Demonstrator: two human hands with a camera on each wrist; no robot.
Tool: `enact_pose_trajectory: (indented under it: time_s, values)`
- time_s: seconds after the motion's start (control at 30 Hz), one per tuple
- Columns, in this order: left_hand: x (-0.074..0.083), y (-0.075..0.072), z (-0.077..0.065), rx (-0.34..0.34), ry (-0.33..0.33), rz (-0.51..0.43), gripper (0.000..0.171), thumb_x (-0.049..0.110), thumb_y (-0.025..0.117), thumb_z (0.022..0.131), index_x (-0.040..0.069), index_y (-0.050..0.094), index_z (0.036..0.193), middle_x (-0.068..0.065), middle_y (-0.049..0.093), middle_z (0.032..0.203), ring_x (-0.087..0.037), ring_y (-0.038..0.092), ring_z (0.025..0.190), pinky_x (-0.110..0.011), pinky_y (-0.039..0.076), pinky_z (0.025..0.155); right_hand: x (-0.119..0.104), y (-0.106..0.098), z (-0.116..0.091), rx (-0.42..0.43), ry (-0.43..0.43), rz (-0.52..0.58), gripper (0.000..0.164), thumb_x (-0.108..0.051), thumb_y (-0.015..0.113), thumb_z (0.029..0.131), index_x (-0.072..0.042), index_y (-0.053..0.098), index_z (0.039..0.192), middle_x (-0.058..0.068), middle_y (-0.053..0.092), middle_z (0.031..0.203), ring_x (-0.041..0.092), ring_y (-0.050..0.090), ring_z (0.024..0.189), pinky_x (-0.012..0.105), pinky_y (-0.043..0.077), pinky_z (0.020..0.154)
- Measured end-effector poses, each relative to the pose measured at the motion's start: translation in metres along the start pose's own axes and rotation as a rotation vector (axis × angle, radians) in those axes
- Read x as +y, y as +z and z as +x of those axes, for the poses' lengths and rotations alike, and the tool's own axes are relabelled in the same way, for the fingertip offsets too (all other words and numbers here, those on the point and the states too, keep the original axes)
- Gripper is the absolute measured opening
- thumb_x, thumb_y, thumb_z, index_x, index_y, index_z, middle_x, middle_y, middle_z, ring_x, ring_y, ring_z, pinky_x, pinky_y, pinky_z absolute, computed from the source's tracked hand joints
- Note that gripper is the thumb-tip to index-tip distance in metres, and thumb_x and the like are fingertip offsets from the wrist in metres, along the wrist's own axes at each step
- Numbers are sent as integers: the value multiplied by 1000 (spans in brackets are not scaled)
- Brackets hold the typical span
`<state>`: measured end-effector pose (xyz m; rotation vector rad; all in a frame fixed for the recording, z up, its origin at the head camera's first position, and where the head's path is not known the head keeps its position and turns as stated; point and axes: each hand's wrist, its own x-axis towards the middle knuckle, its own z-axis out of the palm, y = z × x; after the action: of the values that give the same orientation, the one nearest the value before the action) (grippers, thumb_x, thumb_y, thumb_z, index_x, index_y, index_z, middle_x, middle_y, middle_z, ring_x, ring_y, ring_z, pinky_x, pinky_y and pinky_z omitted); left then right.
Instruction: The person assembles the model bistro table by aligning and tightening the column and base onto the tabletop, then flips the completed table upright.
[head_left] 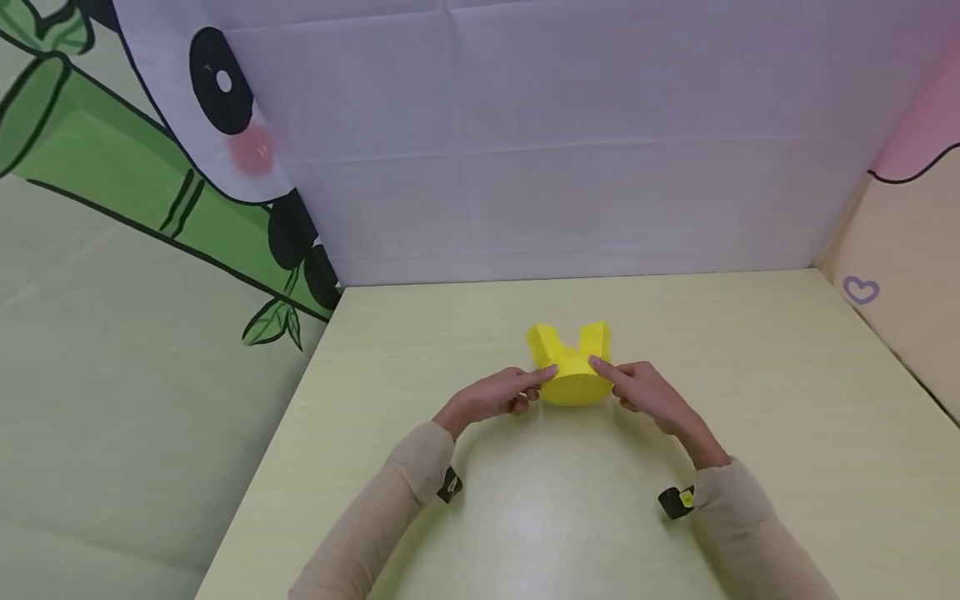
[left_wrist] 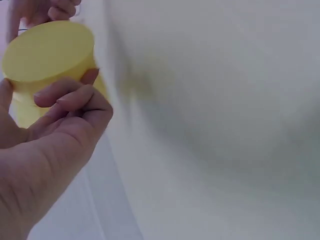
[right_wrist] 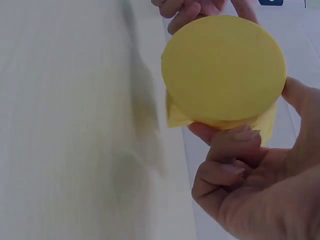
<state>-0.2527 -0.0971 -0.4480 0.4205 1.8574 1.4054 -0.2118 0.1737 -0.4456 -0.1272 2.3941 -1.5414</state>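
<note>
Both hands hold one yellow object (head_left: 576,385), with a flat round face and two blocky prongs sticking up at the far side like ears. My left hand (head_left: 497,395) grips its left edge, thumb on the near side and the other fingers curled at or beneath it. On the opposite edge, my right hand (head_left: 651,393) pinches it in the same way. The round face (left_wrist: 50,52) fills the upper left of the left wrist view. In the right wrist view the smooth disc (right_wrist: 225,67) hides most of the prongs. Shadows below suggest that the object is off the table.
A pale wood-grain table (head_left: 555,517) lies beneath the hands. Behind it rises a white cloth backdrop (head_left: 562,167). A printed panda and bamboo sheet (head_left: 135,158) hangs at left, and a beige panel with a heart (head_left: 861,290) stands at right. Small dark cameras (head_left: 677,502) sit at the wrists.
</note>
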Motion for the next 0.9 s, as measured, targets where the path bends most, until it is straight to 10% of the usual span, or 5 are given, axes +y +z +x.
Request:
enact_pose_trajectory:
  time_s: [0.43,0.9]
  values:
    - [51,-6,11,-2,-225,-12,87,72,39,101,-6,76,98,4,32,62,-8,20,52,-24,17,51,-37,-40,17,-189,159,-18,77,-72,41,100,-5,65,71,0,49,58,10,33,50,23,27,49]
    - [49,-10,29,31,-334,-33,90,69,31,105,-5,77,89,5,34,57,-6,19,47,-21,17,47,-33,-46,36,-326,348,43,78,-65,28,106,-4,69,80,-1,61,66,4,32,49,18,29,49]
